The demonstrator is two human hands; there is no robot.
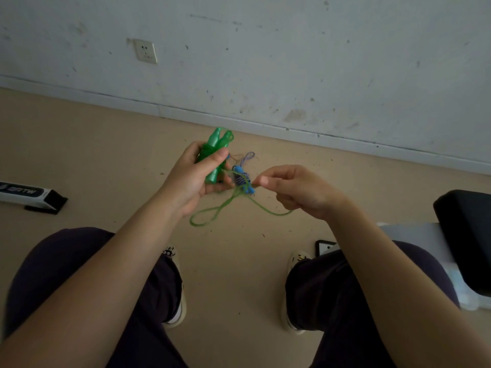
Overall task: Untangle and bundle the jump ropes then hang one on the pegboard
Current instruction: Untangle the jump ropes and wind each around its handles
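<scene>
A: Green jump rope [212, 155], where is it?
B: In the air over the floor [106, 144], between the knees. Both green handles sit side by side in the left hand [191, 176], fingers and thumb curled round them. A loose green loop hangs below the hands.
A: Right hand [295, 189]?
B: Pinching the green cord at thumb and fingertips, just beside a second rope.
A: Second one?
B: Blue-and-white striped rope [243, 179] with blue handles, bundled small, between the two hands. On the floor or hanging from the green cord, can't tell.
A: Around that?
B: Dark trousers, light shoes [178, 312] on the beige floor. White-and-black box [29, 193] far left on the floor. Black cushion [467, 235] at right edge. Scuffed white wall [292, 62] with a socket [145, 51].
</scene>
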